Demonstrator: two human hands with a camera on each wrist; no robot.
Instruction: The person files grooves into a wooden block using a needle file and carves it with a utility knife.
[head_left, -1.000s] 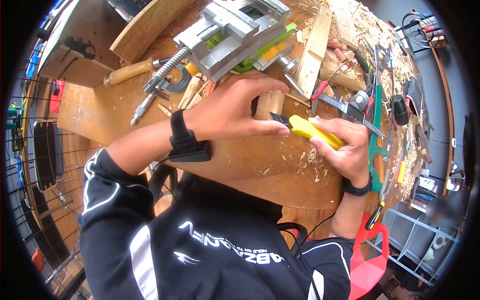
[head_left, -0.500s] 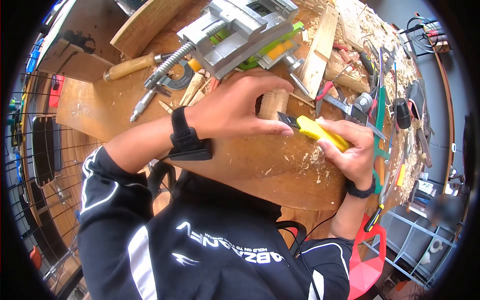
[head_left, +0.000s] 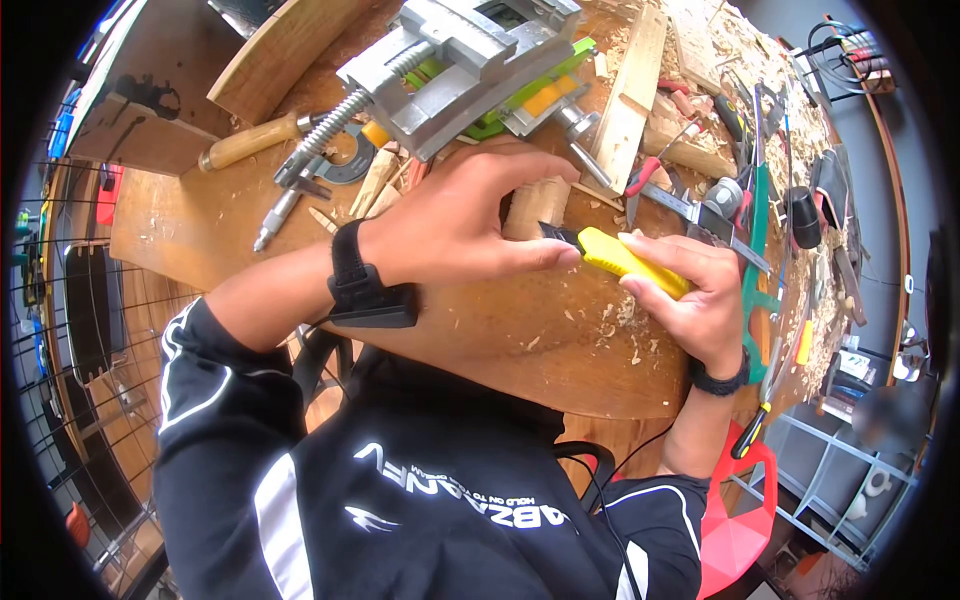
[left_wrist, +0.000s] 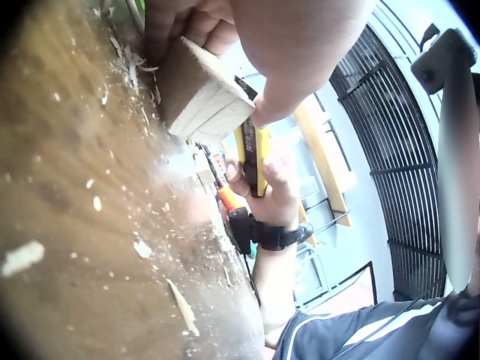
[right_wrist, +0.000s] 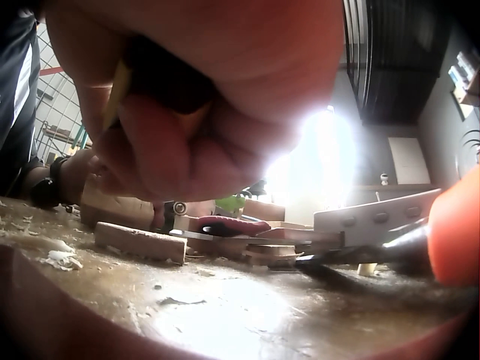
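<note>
My left hand (head_left: 450,215) grips a squared block of pale wood (head_left: 537,208) near the tabletop, its thumb stretched along the block's near side. In the left wrist view the block (left_wrist: 214,105) shows a cut end face, with the thumb right at its edge. A yellow utility knife (head_left: 625,262) is held in my right hand (head_left: 700,300), with its dark blade lying over the block's near right corner, beside the left thumb tip. The right wrist view shows the curled fingers (right_wrist: 161,142) of the right hand close above the table; they hide most of the knife.
A metal vise (head_left: 470,75) stands just beyond the left hand. A wooden-handled tool (head_left: 255,140) and a micrometer (head_left: 345,160) lie left of it. Wood strips (head_left: 630,100), calipers (head_left: 690,210), a green-framed saw (head_left: 757,290) and heaps of shavings fill the right side.
The knife drew slightly to the right, then came back left over the block's corner. The left hand keeps its grip on the block. The whole head view sways a little.
</note>
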